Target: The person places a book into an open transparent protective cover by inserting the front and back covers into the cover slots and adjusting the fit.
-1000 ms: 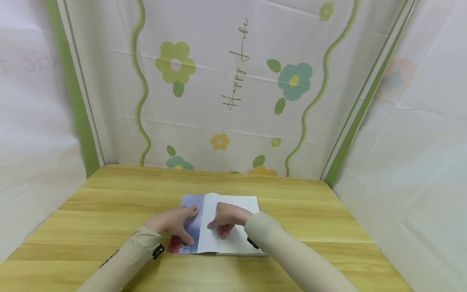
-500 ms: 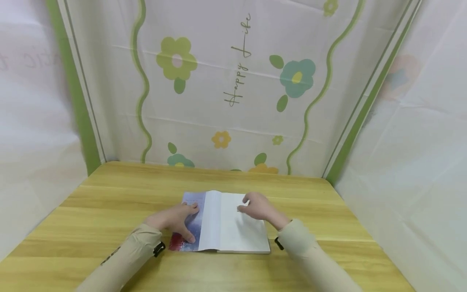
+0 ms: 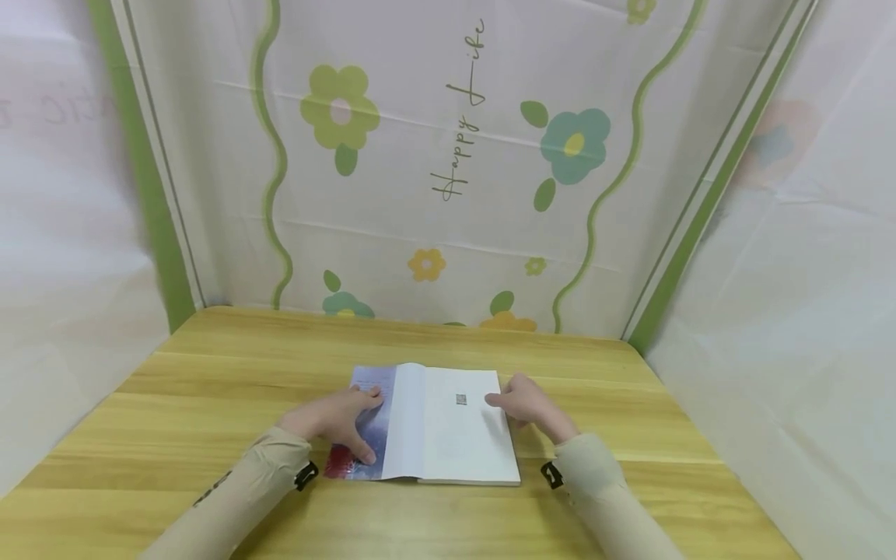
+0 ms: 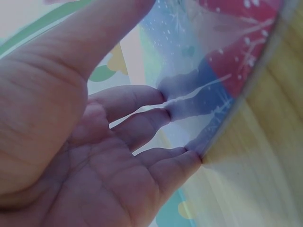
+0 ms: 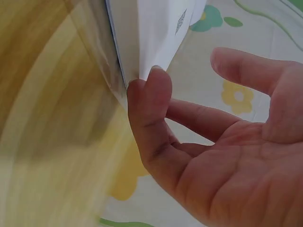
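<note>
**Hands on an open book**

Both hands sit on the book (image 3: pixel 434 424), one at each side, and they are well apart from each other. From my seat I see the left hand (image 3: pixel 336 424) lying flat on the coloured cover, which is folded open to the left; its fingers (image 4: pixel 142 125) are straight and press on the blue and red print, with the thumb spread out nearer me. The right hand (image 3: pixel 528 404) is at the right edge of the white page, with its fingers relaxed. On the right wrist view, one fingertip (image 5: pixel 154 82) touches the corner of the pages while the other fingers stay loose and hold nothing. The book lies open near the middle of the wooden table (image 3: pixel 175 404), closer to my side than to the flowered backdrop (image 3: pixel 455 155).
</note>
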Demonstrator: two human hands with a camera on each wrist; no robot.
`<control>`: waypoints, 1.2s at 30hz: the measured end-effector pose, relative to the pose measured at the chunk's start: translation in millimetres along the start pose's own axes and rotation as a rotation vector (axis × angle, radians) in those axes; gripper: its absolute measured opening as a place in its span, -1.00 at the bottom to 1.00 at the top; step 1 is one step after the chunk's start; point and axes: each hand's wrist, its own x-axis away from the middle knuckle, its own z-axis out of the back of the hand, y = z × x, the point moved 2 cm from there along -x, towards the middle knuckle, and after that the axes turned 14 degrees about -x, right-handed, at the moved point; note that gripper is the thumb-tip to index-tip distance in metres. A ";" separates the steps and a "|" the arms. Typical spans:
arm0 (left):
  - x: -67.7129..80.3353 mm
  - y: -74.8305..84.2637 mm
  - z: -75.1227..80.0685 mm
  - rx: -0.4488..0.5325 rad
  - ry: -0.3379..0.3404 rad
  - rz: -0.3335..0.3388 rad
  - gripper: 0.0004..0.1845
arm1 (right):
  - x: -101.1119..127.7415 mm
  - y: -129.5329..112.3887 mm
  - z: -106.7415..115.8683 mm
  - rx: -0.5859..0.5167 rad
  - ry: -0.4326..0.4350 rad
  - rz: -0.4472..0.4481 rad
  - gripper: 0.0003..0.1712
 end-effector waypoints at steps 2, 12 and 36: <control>0.3 0.6 0.3 -0.001 0.000 0.000 0.07 | 1.0 2.1 0.8 -0.050 0.005 -0.032 -0.35; -0.5 3.7 0.9 0.003 0.000 -0.002 0.07 | -1.0 14.7 3.0 -0.179 -0.012 -0.103 -0.42; -1.5 3.3 0.4 -0.002 0.004 -0.002 0.06 | -13.6 30.9 17.1 -0.493 -0.161 -0.202 -0.63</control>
